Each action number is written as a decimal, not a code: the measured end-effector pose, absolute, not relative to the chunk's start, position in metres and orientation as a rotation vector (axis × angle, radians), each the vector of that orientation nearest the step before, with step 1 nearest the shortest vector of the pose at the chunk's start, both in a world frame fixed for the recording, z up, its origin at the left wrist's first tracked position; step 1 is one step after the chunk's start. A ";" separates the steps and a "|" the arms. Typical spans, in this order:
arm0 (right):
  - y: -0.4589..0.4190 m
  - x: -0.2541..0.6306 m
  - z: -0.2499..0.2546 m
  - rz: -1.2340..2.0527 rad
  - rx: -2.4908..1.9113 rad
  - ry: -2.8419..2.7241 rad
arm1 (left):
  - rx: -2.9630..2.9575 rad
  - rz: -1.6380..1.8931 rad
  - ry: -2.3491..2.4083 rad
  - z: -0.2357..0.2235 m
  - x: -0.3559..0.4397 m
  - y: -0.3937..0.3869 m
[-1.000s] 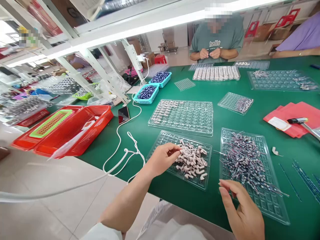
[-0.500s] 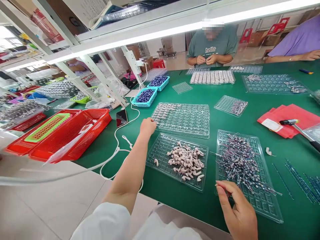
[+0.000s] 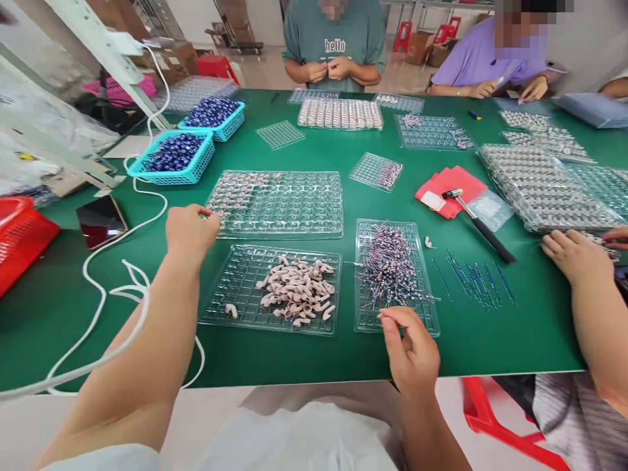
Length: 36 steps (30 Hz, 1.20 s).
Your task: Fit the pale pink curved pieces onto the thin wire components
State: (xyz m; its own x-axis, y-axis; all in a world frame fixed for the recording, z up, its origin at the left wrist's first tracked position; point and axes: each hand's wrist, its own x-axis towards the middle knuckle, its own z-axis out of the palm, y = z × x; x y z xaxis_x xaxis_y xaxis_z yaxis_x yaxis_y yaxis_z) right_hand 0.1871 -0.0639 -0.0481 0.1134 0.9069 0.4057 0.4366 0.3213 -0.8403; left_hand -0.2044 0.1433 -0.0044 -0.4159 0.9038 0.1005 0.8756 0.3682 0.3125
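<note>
My left hand is stretched out to the left edge of a clear compartment tray, fingers curled in a pinch on something too small to make out. In front of that tray lies a second clear tray with a heap of small pinkish curved pieces. My right hand rests at the near edge of a third tray, fingers pinched on the end of a thin wire from the pile of wired parts.
Two teal baskets of dark blue beads stand at the back left, by a phone and a white cable. Red cards with a hammer lie right of centre. Another person's hand works at the right; two people sit opposite.
The camera has swung right and down. My left hand left the pinkish pieces and reached forward to the far tray's left edge. My right hand stayed at the wire tray.
</note>
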 end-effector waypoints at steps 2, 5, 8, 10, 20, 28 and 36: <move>-0.065 0.202 -0.048 0.471 -1.373 -1.436 | 1.630 0.561 2.582 0.005 -0.198 0.132; -0.061 0.222 -0.048 0.374 -1.491 -1.480 | 1.608 0.767 2.512 0.019 -0.174 0.106; -0.053 0.228 -0.044 0.312 -1.520 -1.705 | 1.575 1.011 2.211 0.031 -0.131 0.071; -0.046 0.226 -0.040 0.284 -1.503 -1.904 | 1.615 0.982 2.008 0.035 -0.097 0.045; -0.023 0.211 -0.023 0.152 -1.508 -2.461 | 1.384 0.554 1.040 0.019 0.000 0.004; -0.041 0.234 -0.020 0.346 -1.557 -2.251 | 1.137 0.528 0.941 -0.001 0.005 0.009; -0.023 0.219 -0.021 0.198 -1.558 -2.335 | 1.117 0.527 0.930 -0.006 0.002 0.006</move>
State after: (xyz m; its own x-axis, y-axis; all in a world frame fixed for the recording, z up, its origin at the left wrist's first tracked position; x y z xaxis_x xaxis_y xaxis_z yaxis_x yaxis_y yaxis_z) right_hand 0.2195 -0.0231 -0.0210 -0.3499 0.9171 0.1910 0.8718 0.3934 -0.2918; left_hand 0.0015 0.0057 -0.0064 0.5339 0.7647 -0.3608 0.0829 0.3773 0.9224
